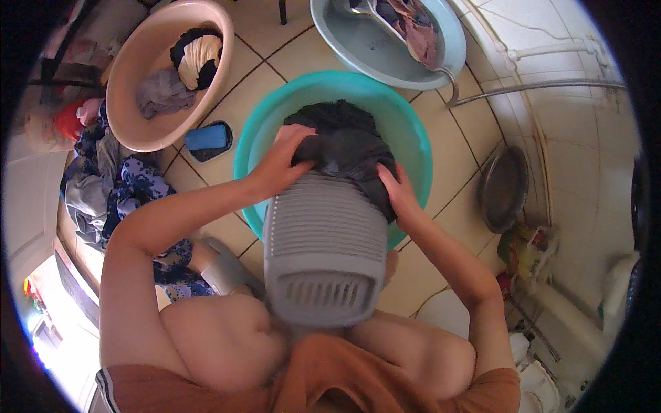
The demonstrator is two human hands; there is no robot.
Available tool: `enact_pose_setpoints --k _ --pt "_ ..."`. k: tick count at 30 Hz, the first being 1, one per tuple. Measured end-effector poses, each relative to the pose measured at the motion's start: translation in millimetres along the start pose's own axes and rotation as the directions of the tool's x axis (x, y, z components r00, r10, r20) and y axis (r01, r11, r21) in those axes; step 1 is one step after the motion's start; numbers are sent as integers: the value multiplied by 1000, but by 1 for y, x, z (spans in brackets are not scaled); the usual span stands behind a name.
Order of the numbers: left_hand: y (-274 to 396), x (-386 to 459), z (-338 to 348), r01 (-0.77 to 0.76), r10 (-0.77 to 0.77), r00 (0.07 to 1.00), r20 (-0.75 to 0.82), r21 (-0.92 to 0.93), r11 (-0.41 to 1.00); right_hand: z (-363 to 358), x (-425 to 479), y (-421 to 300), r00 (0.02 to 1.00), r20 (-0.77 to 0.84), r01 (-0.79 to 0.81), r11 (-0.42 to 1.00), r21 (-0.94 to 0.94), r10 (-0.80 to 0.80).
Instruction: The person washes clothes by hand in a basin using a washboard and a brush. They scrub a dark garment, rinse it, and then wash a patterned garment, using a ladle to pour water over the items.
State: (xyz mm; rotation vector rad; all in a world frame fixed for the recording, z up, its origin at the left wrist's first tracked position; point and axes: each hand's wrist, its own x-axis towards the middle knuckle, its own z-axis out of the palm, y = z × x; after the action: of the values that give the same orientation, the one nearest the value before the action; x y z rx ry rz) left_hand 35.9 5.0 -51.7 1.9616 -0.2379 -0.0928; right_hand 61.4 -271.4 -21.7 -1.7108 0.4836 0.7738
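A grey plastic washboard (328, 227) leans from between my knees into a round green basin (421, 139). Dark wet-looking cloth (343, 144) lies bunched over the washboard's far end and down into the basin. My left hand (289, 155) grips the cloth's left side, thumb near the top ridges. On the right side, my right hand (396, 188) has hold of the same cloth, part of which hangs over the washboard's right edge. The undersides of both hands are hidden.
A pink basin (165, 131) with clothes stands far left, near a blue soap bar (205, 138) in a dark dish. A pale blue basin (351, 54) holds cloth and a hose at the back. Patterned clothes (137, 180) lie left; a dark metal basin (503, 188) leans against the right wall.
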Motion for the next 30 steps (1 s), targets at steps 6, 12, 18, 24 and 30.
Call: enact_pose_setpoints --k 6,12,18,24,30 --pt "-15 27 6 -127 134 982 130 -62 990 -11 -3 18 984 -86 130 964 -233 -154" --pt "0 26 16 -72 50 987 155 141 987 -10 2 26 967 -116 186 940 -286 -227" --pt "38 47 -19 -244 176 945 274 235 941 -23 -11 -9 849 24 424 653 -628 -529" --pt "120 8 -35 -312 132 795 592 213 926 -31 -66 -38 781 393 613 472 -634 -486" --pt "68 4 0 -210 20 898 440 387 898 8 -36 -38 644 430 676 208 -706 -633"
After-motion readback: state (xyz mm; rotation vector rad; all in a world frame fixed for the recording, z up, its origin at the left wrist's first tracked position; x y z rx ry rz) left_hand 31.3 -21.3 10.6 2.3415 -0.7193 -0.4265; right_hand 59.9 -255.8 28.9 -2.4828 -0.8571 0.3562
